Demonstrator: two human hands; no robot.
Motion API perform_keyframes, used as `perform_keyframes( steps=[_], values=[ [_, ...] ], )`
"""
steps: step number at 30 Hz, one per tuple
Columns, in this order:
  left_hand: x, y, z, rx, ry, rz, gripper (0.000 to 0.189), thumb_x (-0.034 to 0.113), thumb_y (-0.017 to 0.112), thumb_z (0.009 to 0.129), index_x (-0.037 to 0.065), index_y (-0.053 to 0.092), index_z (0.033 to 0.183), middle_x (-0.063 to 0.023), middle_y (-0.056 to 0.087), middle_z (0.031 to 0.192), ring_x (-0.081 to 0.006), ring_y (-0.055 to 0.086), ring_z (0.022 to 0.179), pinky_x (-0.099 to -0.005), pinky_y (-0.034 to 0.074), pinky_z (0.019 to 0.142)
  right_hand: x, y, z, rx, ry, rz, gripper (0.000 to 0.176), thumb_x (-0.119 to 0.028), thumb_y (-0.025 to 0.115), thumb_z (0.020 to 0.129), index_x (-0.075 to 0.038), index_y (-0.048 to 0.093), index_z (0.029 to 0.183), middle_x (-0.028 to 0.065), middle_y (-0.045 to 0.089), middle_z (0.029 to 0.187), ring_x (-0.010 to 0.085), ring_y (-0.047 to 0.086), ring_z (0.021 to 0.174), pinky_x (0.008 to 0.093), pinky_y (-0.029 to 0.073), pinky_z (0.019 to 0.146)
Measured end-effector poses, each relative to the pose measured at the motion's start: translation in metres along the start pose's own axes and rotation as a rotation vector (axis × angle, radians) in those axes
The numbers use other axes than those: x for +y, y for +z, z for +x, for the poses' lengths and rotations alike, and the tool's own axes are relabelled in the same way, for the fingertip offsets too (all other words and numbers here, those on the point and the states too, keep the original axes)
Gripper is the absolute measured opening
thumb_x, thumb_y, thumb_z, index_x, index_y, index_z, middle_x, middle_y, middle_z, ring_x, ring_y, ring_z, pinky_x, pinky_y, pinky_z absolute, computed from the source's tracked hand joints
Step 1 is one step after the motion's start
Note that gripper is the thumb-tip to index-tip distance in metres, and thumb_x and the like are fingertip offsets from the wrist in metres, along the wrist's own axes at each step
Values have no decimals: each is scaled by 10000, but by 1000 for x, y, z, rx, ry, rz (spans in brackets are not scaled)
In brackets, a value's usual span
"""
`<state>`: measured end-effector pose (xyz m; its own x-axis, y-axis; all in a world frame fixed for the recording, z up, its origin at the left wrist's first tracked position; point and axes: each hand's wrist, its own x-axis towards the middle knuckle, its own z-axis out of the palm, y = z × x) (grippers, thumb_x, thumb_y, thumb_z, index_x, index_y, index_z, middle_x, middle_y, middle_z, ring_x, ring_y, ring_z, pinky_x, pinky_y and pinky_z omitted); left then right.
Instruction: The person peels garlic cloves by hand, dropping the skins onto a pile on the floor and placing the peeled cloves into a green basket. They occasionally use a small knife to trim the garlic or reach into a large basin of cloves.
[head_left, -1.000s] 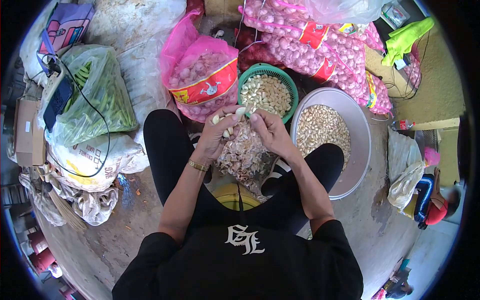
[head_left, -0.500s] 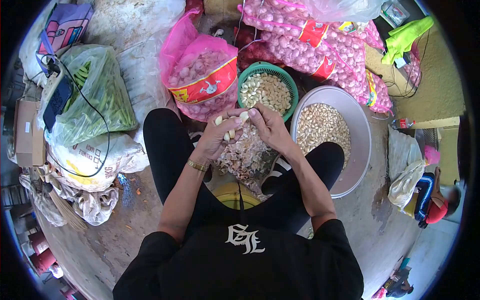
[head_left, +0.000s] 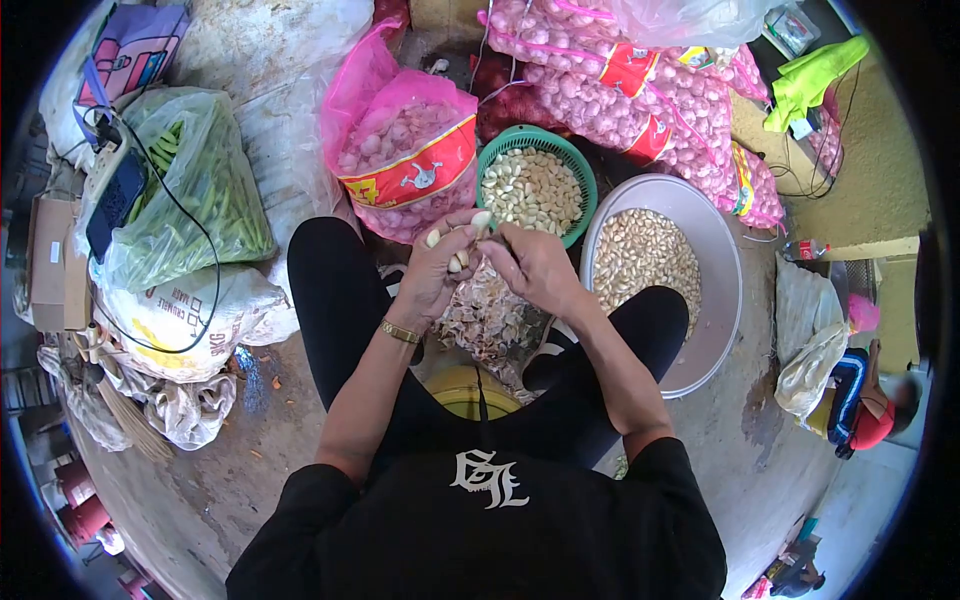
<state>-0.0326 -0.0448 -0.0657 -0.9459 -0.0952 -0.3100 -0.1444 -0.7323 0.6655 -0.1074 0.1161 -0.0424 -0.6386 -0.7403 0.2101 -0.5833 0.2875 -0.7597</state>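
Observation:
Several pale garlic cloves [head_left: 457, 262] are held in my left hand [head_left: 437, 262], its fingers curled around them and one clove standing up at the fingertips. My right hand [head_left: 537, 268] is closed just beside it, fingers bent toward that upper clove; what it pinches, if anything, is too small to make out. Below both hands lies a heap of papery garlic skins [head_left: 487, 315]. Beyond them a green basket [head_left: 590, 190] holds peeled cloves. To the right, a pale basin [head_left: 722, 290] contains unpeeled-looking cloves.
A pink mesh bag of garlic [head_left: 400, 150] stands beyond my left hand, with more garlic sacks [head_left: 690, 110] at the back right. On the left is a plastic bag of green vegetables [head_left: 210, 180]. A person [head_left: 873, 410] is at the far right.
My right hand has turned and come slightly lower, its fingers now more curled. The clove at my left fingertips stands a little higher and further left.

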Motion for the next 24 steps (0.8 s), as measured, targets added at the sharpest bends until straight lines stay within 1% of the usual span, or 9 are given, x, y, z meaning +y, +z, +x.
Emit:
perform_keyframes(
  steps=[1, 2, 4, 5, 7, 11, 17, 20, 24],
  values=[
    [0, -4, 2, 15, 4, -8, 327, 153, 665, 892, 5, 594, 1175, -17, 634, 896, -46, 575, 666, -150, 462, 536, -1, 0, -2, -9, -40, -60, 251, -248, 573, 959, 0, 579, 923, 160, 597, 715, 251, 615, 661, 361, 451, 592],
    [0, -6, 2, 30, 6, -17, 336, 155, 663, 895, 7, 585, 1186, -18, 631, 893, -47, 573, 667, -154, 460, 528, 0, 0, -2, -11, -41, -58, 251, -248, 573, 959, 0, 579, 923, 160, 597, 715, 251, 615, 661, 361, 451, 592],
    [3, -4, 0, 13, 1, -14, 343, 160, 655, 899, 8, 576, 1196, -20, 626, 892, -51, 571, 664, -154, 448, 513, 3, 1, -4, 91, 23, 110, 288, -299, 611, 935, -13, 578, 957, 218, 588, 709, 382, 614, 673, 413, 461, 587],
    [4, -2, -1, -6, -2, -11, 351, 164, 647, 903, 8, 568, 1207, -22, 621, 891, -55, 568, 661, -154, 435, 498, 5, -1, -3, 92, 25, 110, 288, -299, 611, 935, -13, 578, 957, 218, 588, 709, 382, 614, 673, 413, 461, 587],
    [7, 1, -3, -44, -13, -4, 351, 169, 641, 905, 6, 568, 1208, -23, 613, 890, -59, 564, 656, -152, 419, 487, 10, -5, 0, 123, 167, 124, 298, -314, 599, 945, -18, 571, 967, 210, 574, 697, 370, 607, 661, 406, 459, 590],
    [8, 5, -5, -142, -40, -12, 369, 176, 626, 908, -2, 562, 1226, -28, 594, 883, -68, 555, 646, -146, 380, 467, 12, -1, 4, 139, 129, 91, 308, -326, 574, 961, -19, 567, 980, 209, 563, 687, 361, 601, 655, 401, 455, 589],
    [7, 2, -6, -109, -65, 1, 404, 163, 636, 895, -12, 547, 1249, -34, 585, 873, -65, 549, 639, -147, 372, 457, 12, -1, 4, 123, 69, 79, 306, -329, 546, 974, -24, 571, 987, 204, 564, 675, 370, 597, 636, 410, 456, 584],
    [9, 0, -5, -123, -102, 22, 393, 188, 641, 901, -1, 529, 1226, -53, 596, 868, -69, 537, 603, -145, 350, 428, 9, -5, 6, 67, 79, 82, 300, -316, 545, 975, -19, 585, 974, 197, 572, 667, 366, 596, 620, 408, 459, 576],
    [10, -2, -4, -95, -129, 28, 387, 180, 639, 901, 7, 529, 1229, -49, 597, 875, -66, 536, 605, -144, 345, 423, 6, -7, 12, -10, 57, 165, 294, -302, 543, 972, -15, 603, 950, 200, 587, 679, 368, 606, 629, 407, 459, 563]
  ],
)
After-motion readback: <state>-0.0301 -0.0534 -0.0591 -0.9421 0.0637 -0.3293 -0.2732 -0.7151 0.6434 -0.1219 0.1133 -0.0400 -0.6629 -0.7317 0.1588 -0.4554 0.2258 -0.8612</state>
